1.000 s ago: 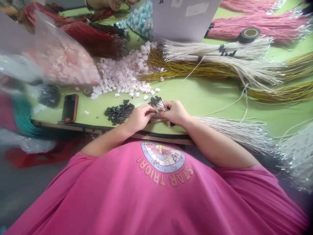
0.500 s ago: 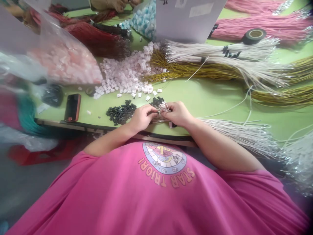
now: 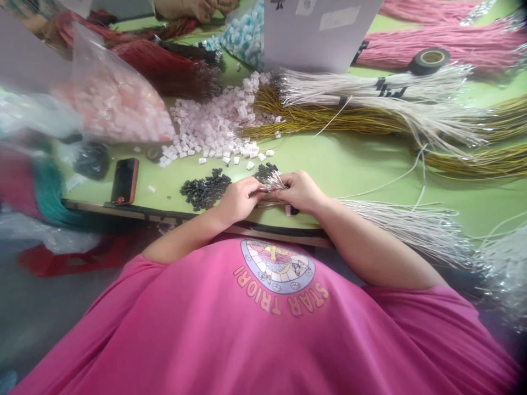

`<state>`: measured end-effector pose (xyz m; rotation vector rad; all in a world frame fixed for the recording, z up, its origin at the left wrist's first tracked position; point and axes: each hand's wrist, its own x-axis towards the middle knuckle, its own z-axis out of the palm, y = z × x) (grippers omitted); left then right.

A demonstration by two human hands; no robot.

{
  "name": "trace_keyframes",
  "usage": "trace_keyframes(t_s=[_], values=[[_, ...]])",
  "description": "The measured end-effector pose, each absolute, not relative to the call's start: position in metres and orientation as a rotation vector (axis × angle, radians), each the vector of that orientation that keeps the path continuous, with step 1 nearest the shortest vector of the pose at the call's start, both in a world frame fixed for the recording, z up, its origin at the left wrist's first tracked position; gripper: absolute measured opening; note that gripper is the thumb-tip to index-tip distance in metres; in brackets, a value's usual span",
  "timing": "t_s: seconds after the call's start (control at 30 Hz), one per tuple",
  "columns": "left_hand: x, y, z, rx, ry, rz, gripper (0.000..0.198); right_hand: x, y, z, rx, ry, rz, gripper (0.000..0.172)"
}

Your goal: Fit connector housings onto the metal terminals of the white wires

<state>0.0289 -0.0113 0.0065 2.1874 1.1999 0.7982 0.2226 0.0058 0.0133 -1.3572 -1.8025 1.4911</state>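
Observation:
Close to the table's front edge, my right hand (image 3: pixel 302 190) is closed around the ends of several white wires (image 3: pixel 273 180). My left hand (image 3: pixel 241 198) meets it from the left, thumb and fingertips pinched together at the wire tips; whatever sits in that pinch is too small to make out. Just beyond the fingers are black connector housings (image 3: pixel 265 170), partly hidden by the wires. A heap of loose black connector housings (image 3: pixel 205 189) lies beside my left hand. The white wire bundle (image 3: pixel 405 227) stretches out to the right, past my right forearm.
Behind my hands spreads a pile of white connector housings (image 3: pixel 214 123). Yellow wires (image 3: pixel 362 118) and tied white wires (image 3: pixel 329 88) lie at the back, with a tape roll (image 3: pixel 430 59). A phone (image 3: pixel 124 180) and a plastic bag (image 3: pixel 119 104) are left. Another person's hands (image 3: pixel 208 7) show at the top.
My left fingertips have shifted slightly against the wire ends, and the dark piece seen between them no longer shows. My right hand keeps its hold. The whole view has moved a little.

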Motion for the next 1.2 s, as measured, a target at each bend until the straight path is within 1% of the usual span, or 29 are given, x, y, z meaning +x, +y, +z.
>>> trace_keyframes(t_s=[0.07, 0.2, 0.33, 0.5, 0.8, 0.97, 1.1, 1.2], values=[[0.025, -0.012, 0.006, 2.196, 1.202, 0.780, 0.008, 0.223, 0.006, 0.014, -1.363, -1.741, 1.548, 0.019], [0.022, -0.013, 0.006, 2.156, 1.208, 0.805, 0.006, 0.222, 0.006, 0.015, -1.349, -1.794, 1.499, 0.017], [0.023, -0.012, 0.004, 1.982, 1.310, 0.873, 0.004, 0.222, 0.005, 0.019, -1.364, -1.710, 1.567, 0.015], [0.023, -0.009, 0.002, 1.845, 1.306, 0.849, 0.004, 0.222, 0.004, 0.022, -1.371, -1.695, 1.564, 0.013], [0.028, -0.013, 0.007, 1.972, 1.304, 0.889, 0.004, 0.219, 0.004, 0.019, -1.416, -1.808, 1.445, 0.011], [0.032, -0.014, 0.006, 2.133, 1.231, 0.849, 0.007, 0.220, 0.005, 0.015, -1.386, -1.844, 1.368, 0.013], [0.033, -0.013, 0.003, 2.133, 1.270, 0.838, 0.007, 0.222, 0.006, 0.019, -1.381, -1.838, 1.457, 0.018], [0.034, -0.012, 0.001, 2.121, 1.262, 0.852, 0.005, 0.222, 0.006, 0.022, -1.404, -1.857, 1.496, 0.016]])
